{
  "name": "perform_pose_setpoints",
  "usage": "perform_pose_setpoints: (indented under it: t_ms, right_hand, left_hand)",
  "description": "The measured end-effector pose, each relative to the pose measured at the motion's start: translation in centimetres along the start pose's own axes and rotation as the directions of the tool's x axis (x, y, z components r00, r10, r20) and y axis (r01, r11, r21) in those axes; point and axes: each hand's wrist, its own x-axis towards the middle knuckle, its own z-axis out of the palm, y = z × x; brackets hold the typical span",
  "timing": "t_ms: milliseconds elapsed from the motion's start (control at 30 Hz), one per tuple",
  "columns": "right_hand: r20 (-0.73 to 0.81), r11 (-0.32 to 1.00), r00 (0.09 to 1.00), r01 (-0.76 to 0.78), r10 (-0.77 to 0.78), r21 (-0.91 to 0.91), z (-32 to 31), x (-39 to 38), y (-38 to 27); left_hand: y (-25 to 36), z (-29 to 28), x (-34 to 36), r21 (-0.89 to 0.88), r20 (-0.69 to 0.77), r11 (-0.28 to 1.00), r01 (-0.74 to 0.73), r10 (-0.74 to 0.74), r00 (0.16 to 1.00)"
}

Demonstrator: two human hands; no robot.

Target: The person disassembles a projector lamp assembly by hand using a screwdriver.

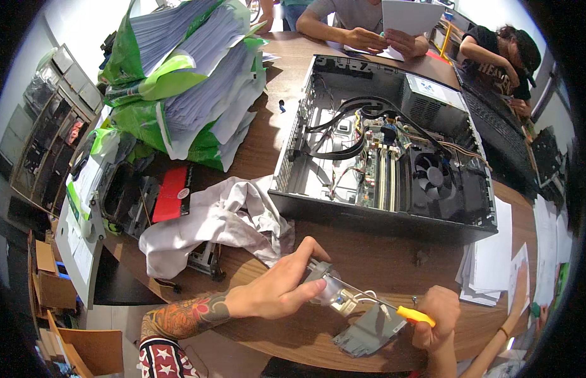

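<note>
My left hand [277, 291], on a tattooed forearm, is closed around a small grey part [318, 272] with a whitish piece and a white plug [345, 305] on it. Its exact kind I cannot make out. In my right hand [441, 315] is a screwdriver with a yellow handle [414, 315], its thin shaft pointing left to the grey part. Beneath the shaft a flat grey metal plate [365, 334] lies on the table, near its front edge. Beyond both hands stands an opened black computer case [375, 217], with a fan, memory slots, cables and a power supply inside.
A crumpled white cloth [211, 220] lies left of the case, beside a red box [171, 194]. Tall paper stacks in green wrapping [179, 82] rise behind. White sheets [488, 258] lie at right, near another person's arm [494, 346]. People sit across the wooden table [286, 50].
</note>
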Motion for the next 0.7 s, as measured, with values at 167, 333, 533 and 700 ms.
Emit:
perform_pose_setpoints:
  t_ms: [167,333,533,700]
  right_hand:
    - [-0.234,0.964,0.936,-0.257,0.265,0.063,1.6,-1.0,-1.0]
    - [-0.178,0.985,0.978,-0.130,0.108,-0.118,0.7,-0.8,-0.9]
    - [-0.079,0.980,0.991,-0.119,0.107,-0.161,1.4,-0.3,-1.3]
    - [-0.035,0.985,0.993,-0.116,0.112,-0.127,0.8,0.5,-1.1]
  left_hand:
    - [-0.3,0.1,0.1,0.000,-0.001,1.000,-0.020,0.020,1.000]
    - [0.0,0.2,0.0,0.019,-0.009,0.999,-0.026,0.026,1.000]
    - [-0.5,0.0,0.1,0.026,-0.025,0.994,-0.109,0.110,0.994]
    - [-0.2,-0.1,0.0,-0.003,0.002,1.000,-0.001,0.001,1.000]
